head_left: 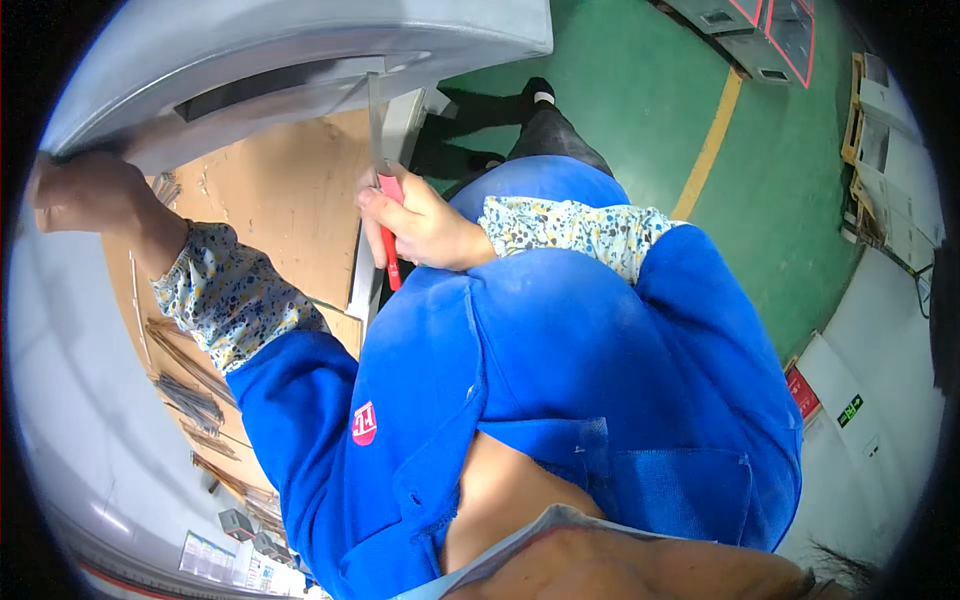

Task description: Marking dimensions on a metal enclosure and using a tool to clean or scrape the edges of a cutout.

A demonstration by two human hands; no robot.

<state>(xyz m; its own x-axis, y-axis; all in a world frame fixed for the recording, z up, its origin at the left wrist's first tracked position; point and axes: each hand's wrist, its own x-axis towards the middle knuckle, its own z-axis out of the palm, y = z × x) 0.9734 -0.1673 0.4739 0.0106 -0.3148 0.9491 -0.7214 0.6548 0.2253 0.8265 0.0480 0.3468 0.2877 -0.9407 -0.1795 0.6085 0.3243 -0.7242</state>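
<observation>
A large smooth grey casing (pixel 480 35) with a long dark slot fills the upper left. My right hand (pixel 425 225) is closed round a red-handled tool (pixel 391 240) with a long, thin, flat grey blade. The blade points away from me, and its tip meets the casing at the right end of the slot. Whether the tip is inside the slot I cannot tell. At the casing's near left edge is my left hand (pixel 105 200), its fingers bent against that edge and partly lost in shadow and blur.
Brown cardboard (pixel 290 190) covers the work surface under the casing. Bundles of thin rods (pixel 188 400) lie along its left side. Beyond the green floor (pixel 640 90) with its yellow line (pixel 712 140), grey-white boxes (pixel 890 165) stand on pallets at the right.
</observation>
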